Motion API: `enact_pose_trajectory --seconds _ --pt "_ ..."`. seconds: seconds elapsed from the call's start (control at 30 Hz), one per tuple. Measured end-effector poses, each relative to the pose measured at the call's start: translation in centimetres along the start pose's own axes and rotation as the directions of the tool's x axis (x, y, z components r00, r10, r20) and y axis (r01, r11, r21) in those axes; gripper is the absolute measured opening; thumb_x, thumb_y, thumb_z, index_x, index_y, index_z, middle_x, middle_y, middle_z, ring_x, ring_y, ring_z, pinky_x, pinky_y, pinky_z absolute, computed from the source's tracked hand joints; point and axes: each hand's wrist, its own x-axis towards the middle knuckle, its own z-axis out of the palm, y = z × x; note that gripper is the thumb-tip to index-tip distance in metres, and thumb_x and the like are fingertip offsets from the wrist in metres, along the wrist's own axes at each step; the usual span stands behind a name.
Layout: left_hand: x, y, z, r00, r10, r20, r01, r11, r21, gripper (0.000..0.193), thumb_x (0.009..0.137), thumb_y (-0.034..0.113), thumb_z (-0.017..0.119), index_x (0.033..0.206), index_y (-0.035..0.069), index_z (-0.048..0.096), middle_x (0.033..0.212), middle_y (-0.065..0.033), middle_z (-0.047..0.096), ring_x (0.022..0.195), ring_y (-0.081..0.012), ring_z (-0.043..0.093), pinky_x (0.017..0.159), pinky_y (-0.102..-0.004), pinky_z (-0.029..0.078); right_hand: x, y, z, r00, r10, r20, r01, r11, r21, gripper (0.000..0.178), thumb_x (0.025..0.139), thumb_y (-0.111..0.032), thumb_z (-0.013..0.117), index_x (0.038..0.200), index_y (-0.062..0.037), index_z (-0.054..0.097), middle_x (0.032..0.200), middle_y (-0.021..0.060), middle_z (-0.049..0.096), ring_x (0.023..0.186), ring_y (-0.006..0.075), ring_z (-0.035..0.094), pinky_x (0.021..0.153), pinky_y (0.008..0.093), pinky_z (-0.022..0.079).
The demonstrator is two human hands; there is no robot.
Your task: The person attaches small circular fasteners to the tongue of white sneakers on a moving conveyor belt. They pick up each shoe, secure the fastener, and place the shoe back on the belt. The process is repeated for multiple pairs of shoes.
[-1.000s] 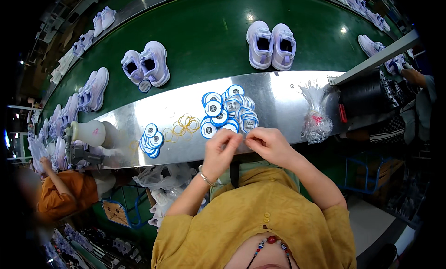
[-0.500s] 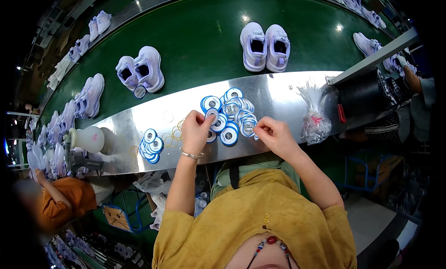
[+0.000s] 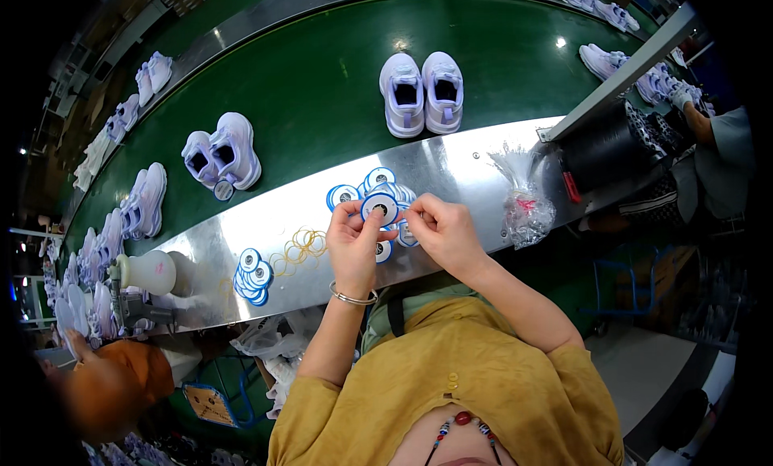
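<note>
My left hand (image 3: pixel 353 244), a bangle at its wrist, pinches a round white tag (image 3: pixel 380 208) with a blue rim and a dark centre print between thumb and fingers. Close against that tag's right edge, the fingertips of my right hand (image 3: pixel 445 232) are pinched together; anything tiny between them is too small to make out. Under and behind both hands spreads a loose pile of similar round tags (image 3: pixel 344 194), partly covered by them. Thin yellow loops (image 3: pixel 304 247), like rubber bands, lie left of my left hand. Farther left is a smaller stack of tags (image 3: pixel 253 277).
Beyond the metal ledge (image 3: pixel 451 156), pairs of pale lilac sneakers (image 3: pixel 423 95) stand on a green belt (image 3: pixel 314 87); one left pair (image 3: pixel 223 152) bears a round tag. A clear plastic bag (image 3: pixel 527 204) lies right, a white round-ended device (image 3: pixel 149 273) stands left. Other people are at both sides.
My hands have come together over the pile, the left with a tag held up and the right moved in beside it. The whole view has shifted slightly.
</note>
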Motion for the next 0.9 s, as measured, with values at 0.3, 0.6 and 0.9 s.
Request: enact_pose_trajectory --seconds 0.3,0.6,0.9 --pt "-0.1 -1.3 1.0 0.995 0.074 0.063 -0.073 0.997 -0.021 0.01 0.091 -0.001 0.058 0.097 -0.001 0.05 0.093 -0.0134 0.067 0.085 -0.0197 0.068 0.074 -0.03 0.059 0.4 0.8 -0.6 0.994 -0.079 -0.073 0.073 0.993 -0.089 0.012 0.085 -0.015 0.061 0.078 -0.0055 0.059 0.059 0.012 0.059 0.055 0.0323 0.06 0.051 0.0407 0.044" --pt "0.6 -1.7 1.5 0.986 -0.034 0.163 0.053 0.992 -0.114 0.007 0.092 0.004 0.06 0.092 -0.003 0.063 0.096 -0.0131 0.068 0.092 -0.0177 0.065 0.089 -0.0348 0.053 0.3 2.5 -1.0 0.979 -0.203 -0.01 0.202 0.977 -0.069 0.009 0.09 -0.014 0.056 0.09 -0.0054 0.058 0.074 0.0154 0.063 0.07 0.0356 0.063 0.059 0.0415 0.047" --pt "1.2 -2.3 2.3 0.978 0.067 0.198 -0.101 0.981 0.165 0.009 0.092 0.005 0.063 0.097 -0.002 0.064 0.098 -0.0046 0.066 0.084 -0.0077 0.06 0.077 -0.0216 0.049 2.2 3.8 -3.5 0.97 -0.031 0.242 -0.021 0.978 0.209 0.015 0.089 -0.015 0.061 0.097 -0.0021 0.061 0.064 0.0071 0.057 0.057 0.0154 0.054 0.055 0.0313 0.043"
